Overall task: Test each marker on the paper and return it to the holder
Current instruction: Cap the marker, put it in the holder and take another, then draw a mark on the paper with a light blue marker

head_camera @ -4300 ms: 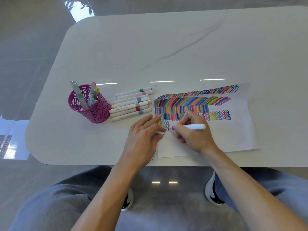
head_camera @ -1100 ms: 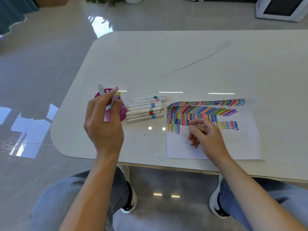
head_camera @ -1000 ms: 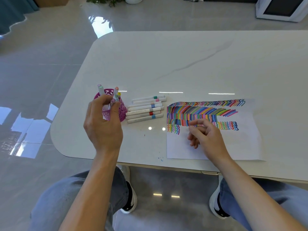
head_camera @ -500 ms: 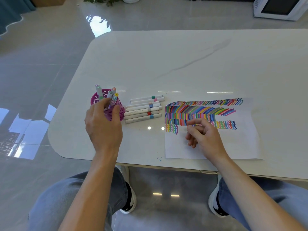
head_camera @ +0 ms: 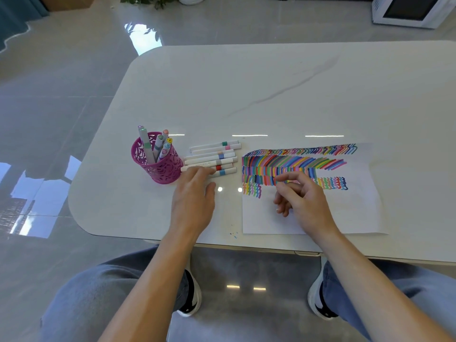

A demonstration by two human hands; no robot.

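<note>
The left hand reaches with loose, empty fingers onto the near end of the row of markers lying between the purple holder and the paper on the desk, apparently picking the next one to uncap and test, while the right hand hovers half-curled and empty over the paper; no marker print is legible.

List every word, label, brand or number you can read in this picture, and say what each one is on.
No text can be read.
Loose markers: faint dark print along some white barrels, too small and blurred to read.
Markers in the pink holder: marks on the cap ends, not legible.
Paper: colour strokes only, no writing.
</note>
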